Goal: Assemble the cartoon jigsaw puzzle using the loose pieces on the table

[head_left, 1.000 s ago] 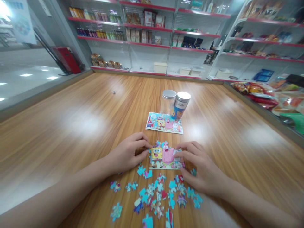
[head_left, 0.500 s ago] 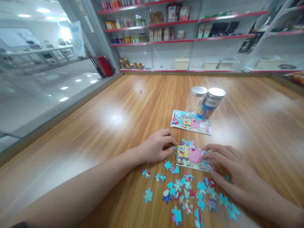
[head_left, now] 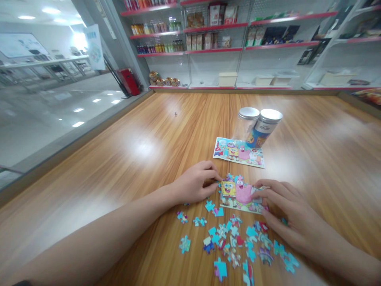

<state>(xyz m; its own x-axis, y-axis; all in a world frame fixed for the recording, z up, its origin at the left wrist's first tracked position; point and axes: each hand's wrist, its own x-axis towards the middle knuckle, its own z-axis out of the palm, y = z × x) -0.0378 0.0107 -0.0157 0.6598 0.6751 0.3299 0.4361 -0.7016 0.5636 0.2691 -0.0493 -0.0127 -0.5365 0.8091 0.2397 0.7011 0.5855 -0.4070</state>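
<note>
A joined section of a jigsaw puzzle (head_left: pixel 243 194), showing a yellow square character and a pink one, lies flat on the wooden table. At its left edge, my left hand (head_left: pixel 198 182) has its fingers bent, with thumb and fingertips closed against the edge. My right hand (head_left: pixel 290 210) grips the right side, fingers on top and thumb at the lower corner, covering part of the picture. Several loose puzzle pieces (head_left: pixel 220 270) are scattered on the near side, mostly light blue. Beyond the joined section lies a printed reference picture (head_left: pixel 238 153) with the same characters.
A clear jar with a silver lid (head_left: pixel 249 113) and a blue printed can (head_left: pixel 263 129) stand together at the reference picture's back edge. A tiny object (head_left: pixel 175 114) lies farther off on the table (head_left: pixel 143 131). Stocked shelves (head_left: pixel 214 51) rise behind the table's far edge.
Both hands keep nearly the same pose on the joined puzzle section. The whole view has shifted very slightly; the loose pieces stay in place.
</note>
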